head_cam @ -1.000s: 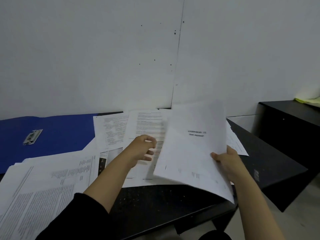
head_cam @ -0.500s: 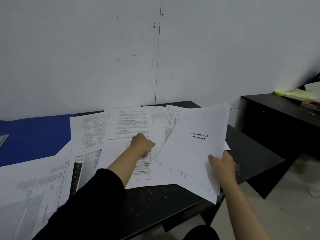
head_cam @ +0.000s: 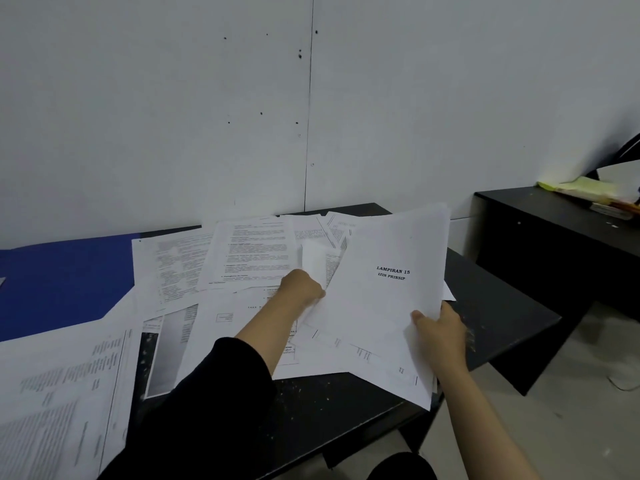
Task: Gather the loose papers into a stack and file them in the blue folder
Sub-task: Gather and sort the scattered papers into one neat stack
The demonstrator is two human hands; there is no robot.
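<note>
Both hands are busy: the right hand [head_cam: 441, 332] pinches a gathered stack [head_cam: 388, 306] by its lower edge, thumb on top, held tilted above the black desk [head_cam: 502, 306]. Curled fingers of the left hand [head_cam: 301, 285] grip another sheet [head_cam: 313, 261], folding it upward since half a second ago. Many loose papers [head_cam: 249, 251] lie scattered across the desk, and the blue folder [head_cam: 62, 282] waits at far left, so gathering looks barely begun, filing untouched.

A second black desk [head_cam: 561, 233] stands at three o'clock, with yellow papers [head_cam: 575, 186] on its top against the white wall [head_cam: 173, 116].
</note>
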